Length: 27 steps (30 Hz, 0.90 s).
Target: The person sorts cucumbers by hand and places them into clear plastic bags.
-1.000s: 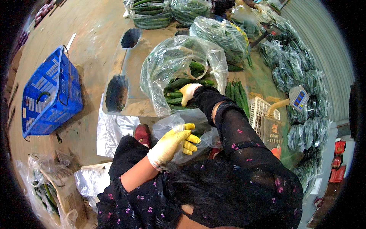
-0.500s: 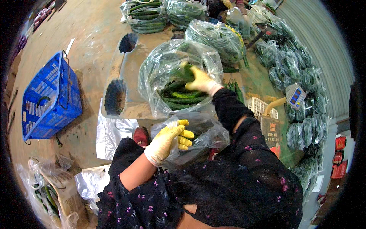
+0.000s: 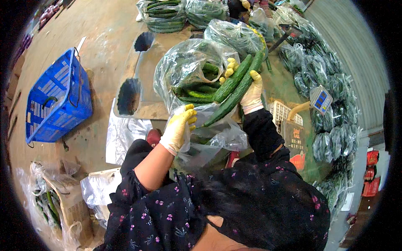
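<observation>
Two long green cucumbers (image 3: 229, 86) lie side by side in the grasp of my right hand (image 3: 252, 94), slanting over the right side of an open clear plastic bag (image 3: 171, 69). More cucumbers (image 3: 197, 94) lie inside that bag, partly covered by its film. My left hand (image 3: 178, 129) is closed at the bag's near edge, with curled fingers on the plastic film. Below it, more loose clear film (image 3: 213, 144) hangs in front of my legs. Both hands wear pale gloves with yellow fingers.
A blue plastic crate (image 3: 58, 100) stands at left with a cucumber inside. Several filled bags (image 3: 163, 16) sit at the far side, and more line the right wall (image 3: 314, 62). A scale display (image 3: 321, 99) stands at right beside a white basket (image 3: 278, 113).
My right hand has lifted the two cucumbers out from the bag's opening and moved right and slightly nearer. My left hand has shifted a little left and up, against the bag's edge.
</observation>
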Each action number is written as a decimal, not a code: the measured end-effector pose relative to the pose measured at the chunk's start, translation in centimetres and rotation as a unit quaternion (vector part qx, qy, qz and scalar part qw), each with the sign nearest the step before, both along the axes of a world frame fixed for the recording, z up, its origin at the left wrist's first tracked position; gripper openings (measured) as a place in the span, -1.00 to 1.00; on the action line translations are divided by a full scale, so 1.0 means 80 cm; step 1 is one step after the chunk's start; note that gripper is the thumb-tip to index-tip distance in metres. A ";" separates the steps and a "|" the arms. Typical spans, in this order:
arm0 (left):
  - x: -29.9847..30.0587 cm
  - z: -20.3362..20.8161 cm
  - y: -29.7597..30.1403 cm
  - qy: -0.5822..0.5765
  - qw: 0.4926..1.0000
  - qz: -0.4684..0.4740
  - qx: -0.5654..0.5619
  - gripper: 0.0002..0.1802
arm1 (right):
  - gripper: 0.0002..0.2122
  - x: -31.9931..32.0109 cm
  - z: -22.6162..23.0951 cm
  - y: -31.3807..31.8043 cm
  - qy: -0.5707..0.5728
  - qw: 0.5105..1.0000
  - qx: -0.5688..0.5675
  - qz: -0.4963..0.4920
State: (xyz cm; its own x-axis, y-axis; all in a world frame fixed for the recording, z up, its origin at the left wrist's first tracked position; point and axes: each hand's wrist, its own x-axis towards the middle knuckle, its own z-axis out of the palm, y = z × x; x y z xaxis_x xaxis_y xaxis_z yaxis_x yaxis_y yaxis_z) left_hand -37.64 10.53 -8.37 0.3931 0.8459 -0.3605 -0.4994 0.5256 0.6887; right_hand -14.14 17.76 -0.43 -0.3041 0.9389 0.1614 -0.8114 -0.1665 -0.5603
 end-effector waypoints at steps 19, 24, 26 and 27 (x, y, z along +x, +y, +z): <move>0.007 0.021 -0.006 -0.043 0.991 -0.071 0.104 -0.76 | -0.40 -0.062 -0.049 -0.036 0.075 0.986 -0.130 0.071; 0.006 0.035 -0.010 -0.011 0.990 -0.045 0.131 -0.76 | -0.40 -0.046 -0.027 -0.033 0.040 0.993 -0.093 0.056; 0.003 0.025 -0.007 -0.027 0.991 -0.063 0.115 -0.74 | -0.45 -0.033 -0.024 -0.029 0.029 0.993 -0.100 0.049; 0.001 0.019 -0.005 -0.035 0.991 -0.072 0.107 -0.73 | -0.48 -0.027 -0.022 -0.028 0.024 0.993 -0.104 0.045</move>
State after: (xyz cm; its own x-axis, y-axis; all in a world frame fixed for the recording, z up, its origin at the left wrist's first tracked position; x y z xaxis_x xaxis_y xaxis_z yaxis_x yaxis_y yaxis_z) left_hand -37.55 10.12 -6.82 0.5335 0.8329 -0.1471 -0.4804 0.4415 0.7578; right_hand -16.33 15.52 -2.21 -0.3848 0.9228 -0.0174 -0.8132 -0.3479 -0.4665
